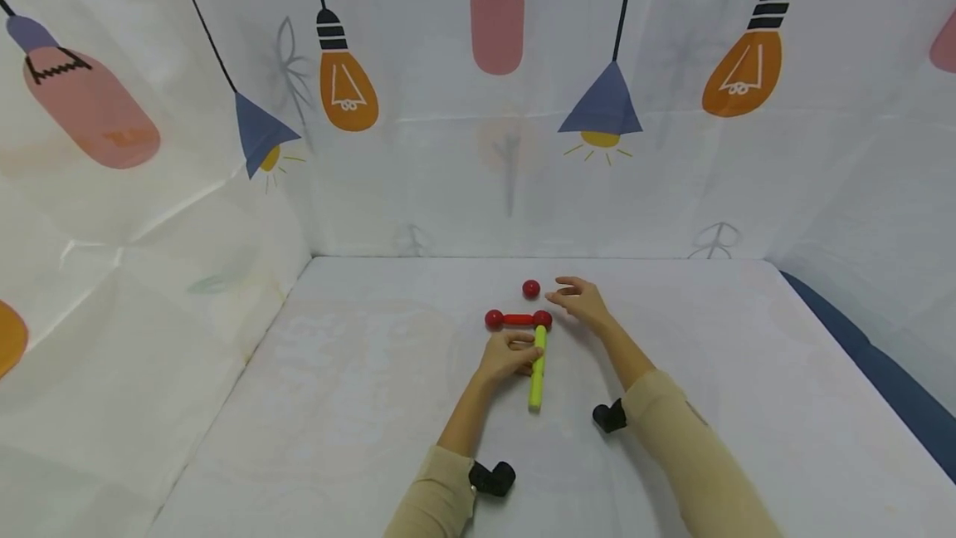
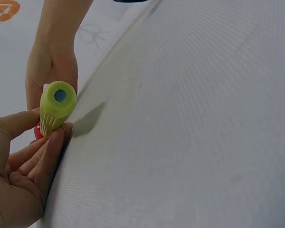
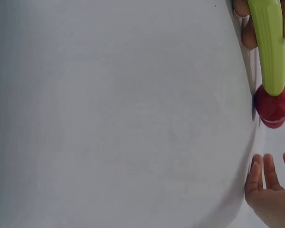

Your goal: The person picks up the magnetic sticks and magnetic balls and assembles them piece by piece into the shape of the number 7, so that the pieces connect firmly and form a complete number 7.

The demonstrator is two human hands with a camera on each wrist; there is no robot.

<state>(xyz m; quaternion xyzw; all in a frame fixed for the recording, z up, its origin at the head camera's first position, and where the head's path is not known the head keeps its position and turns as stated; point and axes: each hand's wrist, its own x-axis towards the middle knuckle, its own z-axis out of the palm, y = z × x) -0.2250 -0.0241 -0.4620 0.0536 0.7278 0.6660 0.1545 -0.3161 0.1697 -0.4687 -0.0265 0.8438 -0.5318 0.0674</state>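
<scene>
My left hand pinches a yellow-green magnetic rod between thumb and fingers. The rod's far end meets a red ball. From that ball a shorter red rod runs left to a second red ball. A third red ball lies apart, beyond the red rod. Just right of it is my right hand, fingers extended and holding nothing. The left wrist view shows the near end of the yellow-green rod with a round blue-grey centre.
The pieces lie on a white-covered table. Behind it hangs a white sheet printed with lamps and bulbs, continuing down the left side. A dark blue surface shows beyond the right edge. Black wrist devices sit by both sleeves.
</scene>
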